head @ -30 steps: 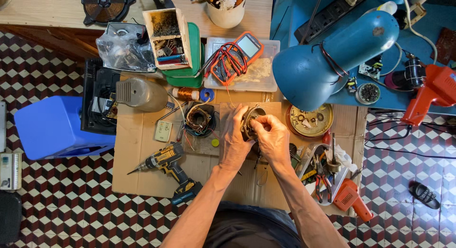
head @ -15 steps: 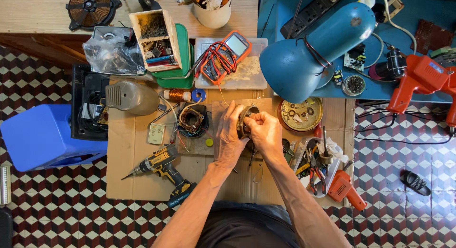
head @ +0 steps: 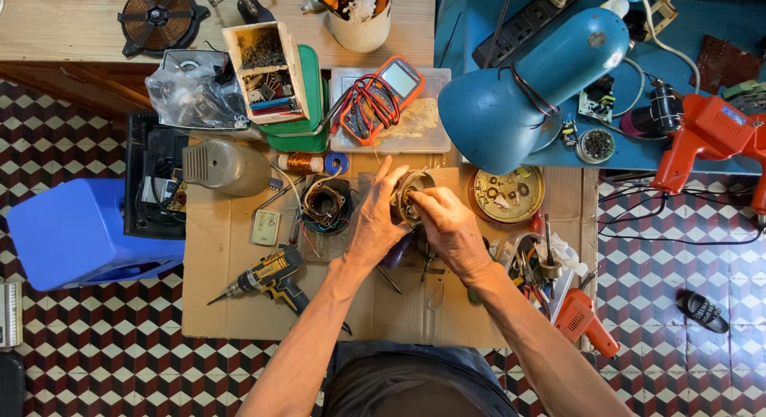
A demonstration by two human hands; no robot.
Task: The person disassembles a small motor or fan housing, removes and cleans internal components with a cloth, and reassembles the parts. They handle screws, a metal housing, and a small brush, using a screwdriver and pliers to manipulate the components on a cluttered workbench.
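The round metal motor housing (head: pixel 413 195) sits near the far edge of the cardboard sheet (head: pixel 231 305), at mid-width, its open face tilted toward the person. The left hand (head: pixel 375 221) cups its left side, fingers spread upward. The right hand (head: pixel 447 225) pinches something at the opening (too small to identify). A copper-wound coil (head: pixel 325 205) lies just left; a cordless drill (head: pixel 267 277) lies nearer the near-left corner.
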